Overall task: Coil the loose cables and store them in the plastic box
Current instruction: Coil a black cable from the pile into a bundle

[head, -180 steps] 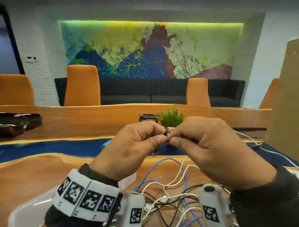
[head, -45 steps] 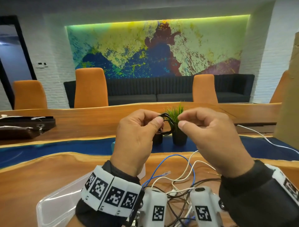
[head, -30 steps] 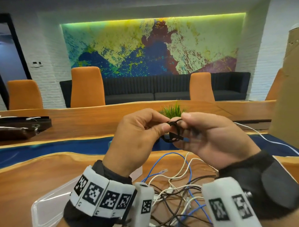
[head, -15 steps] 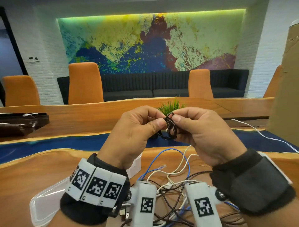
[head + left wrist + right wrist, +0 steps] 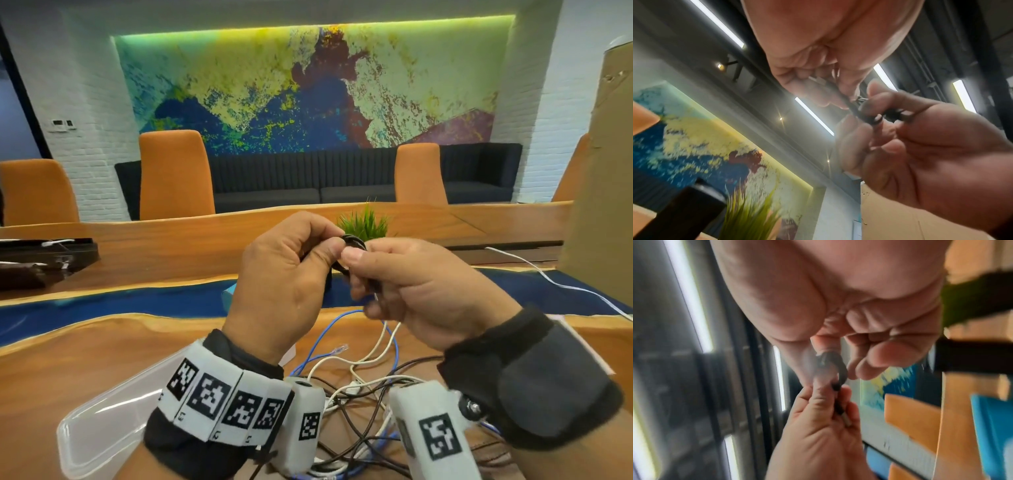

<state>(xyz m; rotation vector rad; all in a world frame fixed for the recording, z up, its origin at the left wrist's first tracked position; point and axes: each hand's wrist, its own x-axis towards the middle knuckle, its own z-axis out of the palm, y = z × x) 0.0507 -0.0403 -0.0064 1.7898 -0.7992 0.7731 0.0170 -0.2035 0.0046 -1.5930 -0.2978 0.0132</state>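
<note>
Clear plastic box [image 5: 102, 431] sat at the near-left on the wooden tabletop [image 5: 68, 363], open side up, nothing visible inside the part in view. Left hand [image 5: 287, 281] was raised above the tabletop, fingers curled, thumb and forefinger pinching a small black coiled cable [image 5: 354, 244]. In the right wrist view the same cable [image 5: 833, 368] looped out of the left hand's pinch, with a silver connector tip showing lower down between the fingers. Right hand [image 5: 421, 291] met it just right of centre, thumb and fingers pinched on the other side of the coil, the two thumbs nearly touching. Left wrist view was blurred but showed the dark loop [image 5: 875, 119] clamped between both hands. Coil was in the air, well apart from the box. Below the hands a loose cable tangle [image 5: 363, 387] of blue, white, black and brown leads lay on the tabletop, just right of the box. A potted grass plant [image 5: 364, 224] stood behind the hands. One white cable [image 5: 548, 279] ran off to the far right.
</note>
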